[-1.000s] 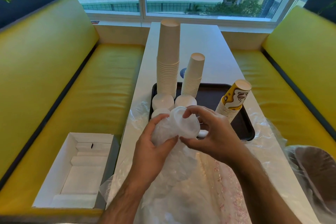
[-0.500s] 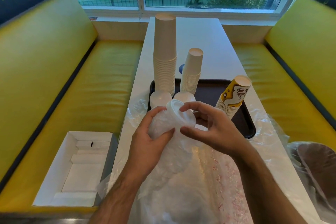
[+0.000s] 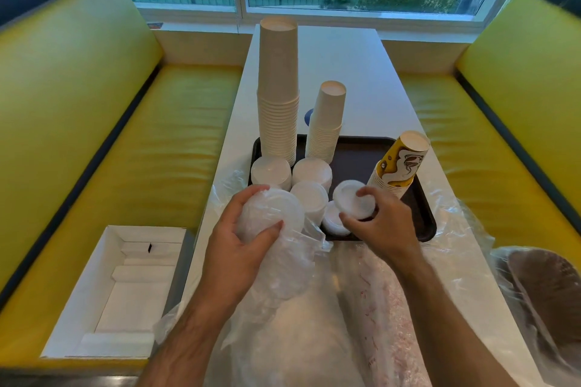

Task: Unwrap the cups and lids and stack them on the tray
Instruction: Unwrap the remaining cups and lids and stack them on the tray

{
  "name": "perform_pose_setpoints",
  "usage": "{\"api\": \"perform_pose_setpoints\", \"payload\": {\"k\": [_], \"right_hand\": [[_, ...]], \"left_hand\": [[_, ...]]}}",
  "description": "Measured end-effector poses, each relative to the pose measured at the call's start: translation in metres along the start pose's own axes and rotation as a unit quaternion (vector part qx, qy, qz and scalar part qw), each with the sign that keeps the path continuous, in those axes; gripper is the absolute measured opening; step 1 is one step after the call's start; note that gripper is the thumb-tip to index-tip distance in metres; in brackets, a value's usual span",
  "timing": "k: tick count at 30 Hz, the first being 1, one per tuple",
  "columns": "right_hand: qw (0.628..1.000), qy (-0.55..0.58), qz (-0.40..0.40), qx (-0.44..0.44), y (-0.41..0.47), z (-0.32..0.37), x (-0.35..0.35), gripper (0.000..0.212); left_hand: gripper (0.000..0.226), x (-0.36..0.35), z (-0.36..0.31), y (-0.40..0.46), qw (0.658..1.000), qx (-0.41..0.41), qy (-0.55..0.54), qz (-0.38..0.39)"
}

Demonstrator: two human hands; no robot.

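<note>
My left hand (image 3: 243,245) grips a clear plastic sleeve of white lids (image 3: 270,214) at the dark tray's near left corner. My right hand (image 3: 383,223) pinches a small batch of white lids (image 3: 350,199) just above a low lid pile (image 3: 333,220) on the dark tray (image 3: 423,217). Three more white lid stacks (image 3: 309,171) sit at the tray's left. Behind them stand a tall stack of plain paper cups (image 3: 278,97) and a shorter one (image 3: 327,122). A tilted yellow printed cup stack (image 3: 399,166) leans at the tray's right.
Crumpled clear plastic wrap (image 3: 314,324) covers the near part of the white table (image 3: 339,66). An open white cardboard box (image 3: 125,286) lies on the yellow bench to the left. A bagged brown item (image 3: 547,286) sits at the right edge. Yellow benches flank the table.
My right hand pulled lids off the wrapped stack and carried them right, over the tray. My left hand lowered slightly, still holding the sleeve.
</note>
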State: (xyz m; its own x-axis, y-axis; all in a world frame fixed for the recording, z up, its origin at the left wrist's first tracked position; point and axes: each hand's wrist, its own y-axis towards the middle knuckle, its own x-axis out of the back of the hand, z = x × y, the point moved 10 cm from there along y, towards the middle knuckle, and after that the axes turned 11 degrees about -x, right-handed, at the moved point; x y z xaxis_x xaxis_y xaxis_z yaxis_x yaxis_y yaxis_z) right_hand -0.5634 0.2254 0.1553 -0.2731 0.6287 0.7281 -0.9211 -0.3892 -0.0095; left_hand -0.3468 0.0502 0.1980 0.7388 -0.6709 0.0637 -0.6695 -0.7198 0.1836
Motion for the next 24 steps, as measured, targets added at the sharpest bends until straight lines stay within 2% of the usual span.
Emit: {"api": "perform_pose_setpoints", "payload": {"k": [7,17,24], "right_hand": [[0.995,-0.068,0.065,-0.044,0.01,-0.029,-0.046,0.059],[0.99,-0.083,0.099,-0.052,0.021,-0.04,-0.066,0.059],[0.989,-0.097,0.091,-0.068,0.023,-0.04,-0.068,0.056]], "left_hand": [[0.052,0.004,0.004,-0.002,1.0,0.01,0.001,-0.006],[0.053,0.009,0.009,-0.005,1.0,0.019,-0.003,-0.013],[0.052,0.007,0.011,-0.007,1.0,0.022,-0.005,-0.009]]}}
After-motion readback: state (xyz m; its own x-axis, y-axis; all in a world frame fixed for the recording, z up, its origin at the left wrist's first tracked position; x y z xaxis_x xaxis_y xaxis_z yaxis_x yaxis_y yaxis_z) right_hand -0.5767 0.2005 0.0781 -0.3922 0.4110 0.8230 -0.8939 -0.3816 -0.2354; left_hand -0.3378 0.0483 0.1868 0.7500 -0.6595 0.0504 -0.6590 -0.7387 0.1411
